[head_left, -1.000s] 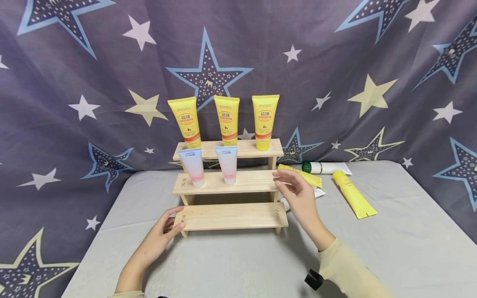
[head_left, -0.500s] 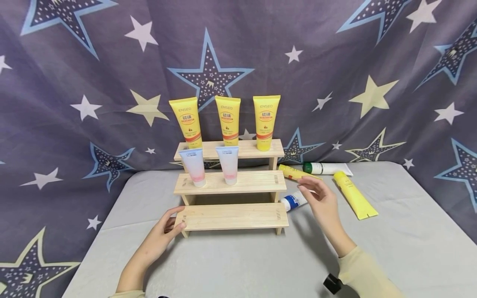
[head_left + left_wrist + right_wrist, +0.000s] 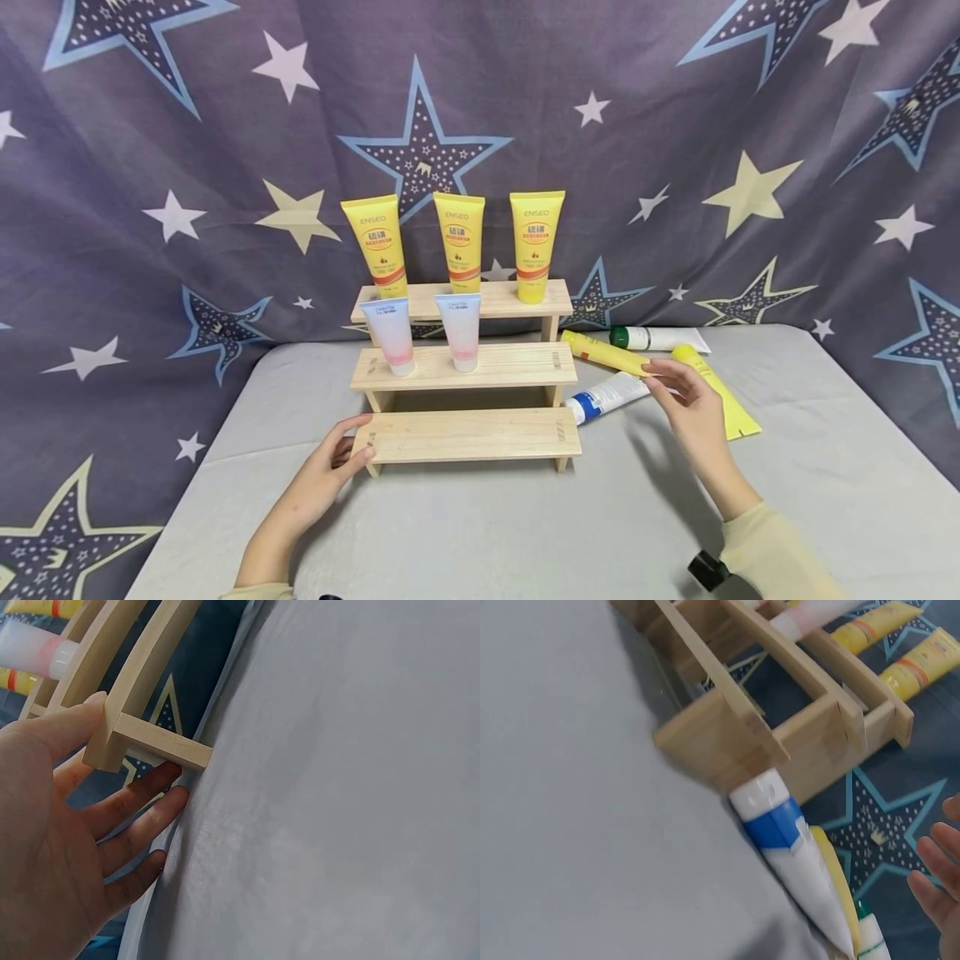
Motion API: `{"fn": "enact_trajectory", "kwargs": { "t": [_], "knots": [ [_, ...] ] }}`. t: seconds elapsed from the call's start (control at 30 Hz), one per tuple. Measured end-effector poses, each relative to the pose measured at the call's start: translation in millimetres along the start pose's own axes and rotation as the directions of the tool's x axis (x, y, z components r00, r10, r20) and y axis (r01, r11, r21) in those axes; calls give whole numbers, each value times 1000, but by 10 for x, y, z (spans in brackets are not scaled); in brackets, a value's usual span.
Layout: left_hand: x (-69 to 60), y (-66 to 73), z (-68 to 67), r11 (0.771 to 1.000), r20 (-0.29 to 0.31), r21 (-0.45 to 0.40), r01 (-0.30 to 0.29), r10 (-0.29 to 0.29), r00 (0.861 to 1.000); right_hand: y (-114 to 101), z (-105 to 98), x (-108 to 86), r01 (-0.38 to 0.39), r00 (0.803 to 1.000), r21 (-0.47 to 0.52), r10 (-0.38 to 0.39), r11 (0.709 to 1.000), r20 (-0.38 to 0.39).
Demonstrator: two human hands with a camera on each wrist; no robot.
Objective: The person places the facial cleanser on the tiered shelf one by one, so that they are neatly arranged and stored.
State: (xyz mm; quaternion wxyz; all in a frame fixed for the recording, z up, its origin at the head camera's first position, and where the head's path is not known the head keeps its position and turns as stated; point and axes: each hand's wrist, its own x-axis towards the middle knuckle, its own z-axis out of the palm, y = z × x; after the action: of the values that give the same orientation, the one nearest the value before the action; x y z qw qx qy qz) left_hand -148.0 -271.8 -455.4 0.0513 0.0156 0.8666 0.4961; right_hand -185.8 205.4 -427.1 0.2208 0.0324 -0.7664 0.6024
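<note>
My left hand (image 3: 311,479) grips the left end of the lowest step of the wooden rack (image 3: 465,435); in the left wrist view its thumb and fingers lie around that end (image 3: 105,750). My right hand (image 3: 693,408) is over the tail ends of a yellow tube (image 3: 603,353) and a white tube with a blue band (image 3: 611,395). Its fingers are loosely bent; the right wrist view shows nothing in the hand (image 3: 941,877). Two pink-white tubes (image 3: 388,333) (image 3: 459,332) stand on the middle step, three yellow tubes (image 3: 377,246) (image 3: 460,242) (image 3: 534,246) on the top.
Right of the rack, a white tube with a green cap (image 3: 660,338) lies at the back of the grey table (image 3: 480,533). Another yellow tube (image 3: 738,417) lies partly behind my right hand. A star-patterned curtain (image 3: 600,183) hangs behind the table.
My right hand has moved right, from the middle step's right end to the tail ends of the lying tubes, uncovering the blue-banded tube. My left hand has stayed put.
</note>
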Motion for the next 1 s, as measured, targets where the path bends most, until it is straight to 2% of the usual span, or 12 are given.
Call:
{"fn": "enact_trajectory", "kwargs": {
  "t": [0.2,0.37,0.6,0.73,0.87,1.0],
  "knots": [
    [10,2,3,1000,-5,8,1,-1,1000,96,-211,0,7,1000,-90,-5,996,20],
    [13,0,7,1000,-8,11,-3,3,1000,185,-409,3,10,1000,-145,-10,989,6],
    [-3,6,1,1000,-5,2,0,0,1000,316,-739,39,-42,999,-199,39,979,-22],
    [-9,7,3,1000,-4,7,7,-7,1000,402,-948,58,-46,999,-226,42,973,-23],
    [-8,10,8,1000,-7,12,10,-10,1000,485,-1134,88,-23,1000,-235,22,972,-5],
    [-5,13,7,1000,-9,12,7,-7,1000,599,-1304,150,2,999,-288,10,958,39]
  ]
}}
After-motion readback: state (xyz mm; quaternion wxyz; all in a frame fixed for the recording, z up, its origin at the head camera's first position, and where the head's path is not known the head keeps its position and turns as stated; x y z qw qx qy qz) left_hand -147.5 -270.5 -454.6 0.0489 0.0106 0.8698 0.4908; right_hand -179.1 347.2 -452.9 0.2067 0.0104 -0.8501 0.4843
